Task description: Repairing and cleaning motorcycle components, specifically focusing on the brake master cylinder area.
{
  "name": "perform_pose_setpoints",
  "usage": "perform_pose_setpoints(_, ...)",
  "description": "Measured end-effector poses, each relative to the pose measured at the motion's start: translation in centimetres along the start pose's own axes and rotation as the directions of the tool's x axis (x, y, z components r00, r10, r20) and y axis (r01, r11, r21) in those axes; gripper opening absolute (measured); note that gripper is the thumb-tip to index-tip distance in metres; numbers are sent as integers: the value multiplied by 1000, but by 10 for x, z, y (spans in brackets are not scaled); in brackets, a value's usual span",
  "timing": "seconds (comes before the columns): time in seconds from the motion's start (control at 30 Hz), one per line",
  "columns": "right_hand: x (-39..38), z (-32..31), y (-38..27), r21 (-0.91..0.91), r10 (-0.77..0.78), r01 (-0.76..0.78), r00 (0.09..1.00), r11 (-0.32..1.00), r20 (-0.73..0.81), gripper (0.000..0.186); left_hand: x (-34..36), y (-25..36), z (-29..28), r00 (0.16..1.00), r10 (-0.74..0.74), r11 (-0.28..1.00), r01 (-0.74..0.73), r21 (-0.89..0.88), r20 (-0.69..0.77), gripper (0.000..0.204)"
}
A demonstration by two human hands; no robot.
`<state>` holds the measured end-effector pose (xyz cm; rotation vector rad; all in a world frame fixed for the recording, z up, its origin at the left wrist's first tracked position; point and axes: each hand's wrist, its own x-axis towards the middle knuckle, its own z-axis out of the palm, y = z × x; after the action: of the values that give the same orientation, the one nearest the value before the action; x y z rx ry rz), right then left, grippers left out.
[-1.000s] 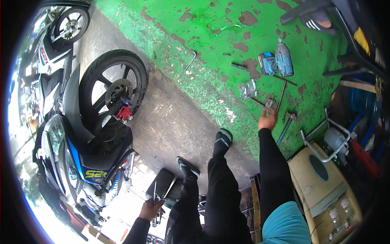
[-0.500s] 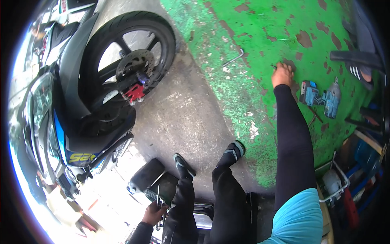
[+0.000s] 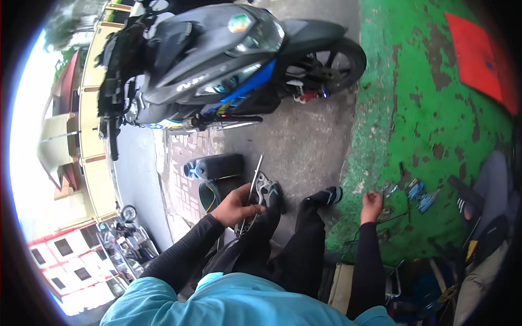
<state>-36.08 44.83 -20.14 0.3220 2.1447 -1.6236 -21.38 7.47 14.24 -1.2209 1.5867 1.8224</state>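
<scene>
My left hand [image 3: 237, 205] is closed around a silver metal part with holes [image 3: 265, 185] over my left thigh. A long, slim metal rod [image 3: 256, 173] stands up from the same grip; whether it is joined to the part, I cannot tell. My right hand [image 3: 372, 205] is low over the green floor on the right, its fingers curled. What they hold, if anything, is hidden. Small metal pieces [image 3: 388, 188] lie just beyond it, with a blue cordless impact wrench [image 3: 416, 190] farther right.
A black and blue motorcycle [image 3: 217, 70] stands ahead on the left. A black jug [image 3: 217, 166] and a dark bucket [image 3: 209, 195] are beside my left foot. A red sheet [image 3: 481, 62] lies at the far right. Another person's sandalled foot [image 3: 465, 207] is at the right edge.
The view has swung left, bringing more of the motorcycle and the street in. My right arm has drawn back toward me. My left hand has risen with the metal part and rod.
</scene>
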Motion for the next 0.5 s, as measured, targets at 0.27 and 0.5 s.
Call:
perform_pose_setpoints(0.27,-172,85,-294,63,79,-134,840,989,537,14,-115,49,-21,937,305,923,-335,-188,-169,32)
perform_pose_setpoints(0.5,-240,182,-465,78,-191,215,578,973,793,21,-181,50,-59,799,399,863,-493,-111,-450,23)
